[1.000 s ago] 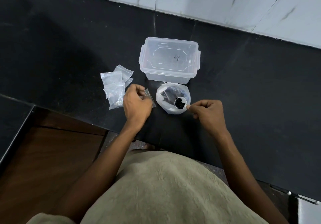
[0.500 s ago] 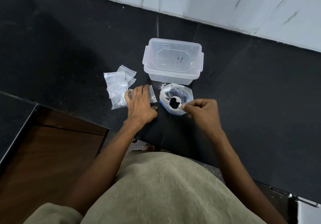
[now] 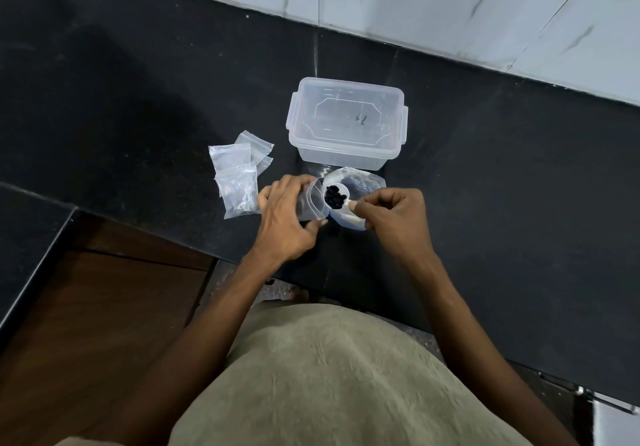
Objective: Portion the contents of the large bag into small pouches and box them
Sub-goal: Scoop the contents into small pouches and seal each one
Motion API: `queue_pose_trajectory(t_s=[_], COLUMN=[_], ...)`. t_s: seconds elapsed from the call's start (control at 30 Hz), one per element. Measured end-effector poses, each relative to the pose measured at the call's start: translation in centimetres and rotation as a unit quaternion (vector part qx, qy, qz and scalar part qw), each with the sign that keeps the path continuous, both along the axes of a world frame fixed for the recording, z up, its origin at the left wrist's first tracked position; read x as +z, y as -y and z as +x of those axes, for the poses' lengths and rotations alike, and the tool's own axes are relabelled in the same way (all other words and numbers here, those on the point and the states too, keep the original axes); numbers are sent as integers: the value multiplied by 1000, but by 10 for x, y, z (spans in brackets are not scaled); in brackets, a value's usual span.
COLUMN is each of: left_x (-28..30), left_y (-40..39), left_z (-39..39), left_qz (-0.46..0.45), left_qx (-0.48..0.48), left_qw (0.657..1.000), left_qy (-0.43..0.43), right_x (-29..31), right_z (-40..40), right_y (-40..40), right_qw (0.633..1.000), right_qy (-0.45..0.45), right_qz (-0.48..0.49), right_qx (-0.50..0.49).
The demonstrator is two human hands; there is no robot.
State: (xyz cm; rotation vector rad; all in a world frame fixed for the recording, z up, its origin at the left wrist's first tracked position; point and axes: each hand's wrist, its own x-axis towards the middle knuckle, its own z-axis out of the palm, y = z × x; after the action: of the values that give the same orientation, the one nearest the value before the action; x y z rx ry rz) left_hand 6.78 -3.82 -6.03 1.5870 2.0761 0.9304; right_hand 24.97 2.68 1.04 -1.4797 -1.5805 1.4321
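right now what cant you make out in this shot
All in the head view:
- Large bag: most of what it holds is hidden by the white scoop and the right hand.
- Small pouch: its lower part is covered by the left hand.
- Clear box: the dark mark on it is too small to read.

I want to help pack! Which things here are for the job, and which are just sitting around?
For the job:
- round white scoop of black bits
- small clear plastic pouch
- large clear bag
- pile of spare clear pouches
- clear plastic lidded box

Just there:
- black stone counter
- white marble wall
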Motion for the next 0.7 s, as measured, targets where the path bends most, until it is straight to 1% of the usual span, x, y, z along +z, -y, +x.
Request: queue_pose_trajectory(t_s=[0.1,0.2,0.23,0.3,0.37,0.43,0.5,0.7], left_x=[5,9,10,12,14,15,13,19], left_y=[2,3,3,2,0,-2,-4,-5], left_z=[7,15,17,20,22,21,20,19], left_qz=[28,39,35,37,52,72,87,122], left_qx=[-12,-5,0,7,10,17,28,53], left_qw=[999,998,997,994,991,987,983,973], left_qy=[28,58,73,99,122,142,159,191], right_x=[-2,-4,-4,-6,-7,-9,-12,-16], right_z=[-7,-12,-12,-14,-15,-15,-12,-7], right_y=[4,11,14,18,20,21,22,25], right_qw=[998,980,966,924,887,865,854,854], right_qy=[30,83,106,167,207,206,187,136], right_qz=[55,169,221,319,392,440,468,480], right_qx=[28,66,87,127,131,126,125,149])
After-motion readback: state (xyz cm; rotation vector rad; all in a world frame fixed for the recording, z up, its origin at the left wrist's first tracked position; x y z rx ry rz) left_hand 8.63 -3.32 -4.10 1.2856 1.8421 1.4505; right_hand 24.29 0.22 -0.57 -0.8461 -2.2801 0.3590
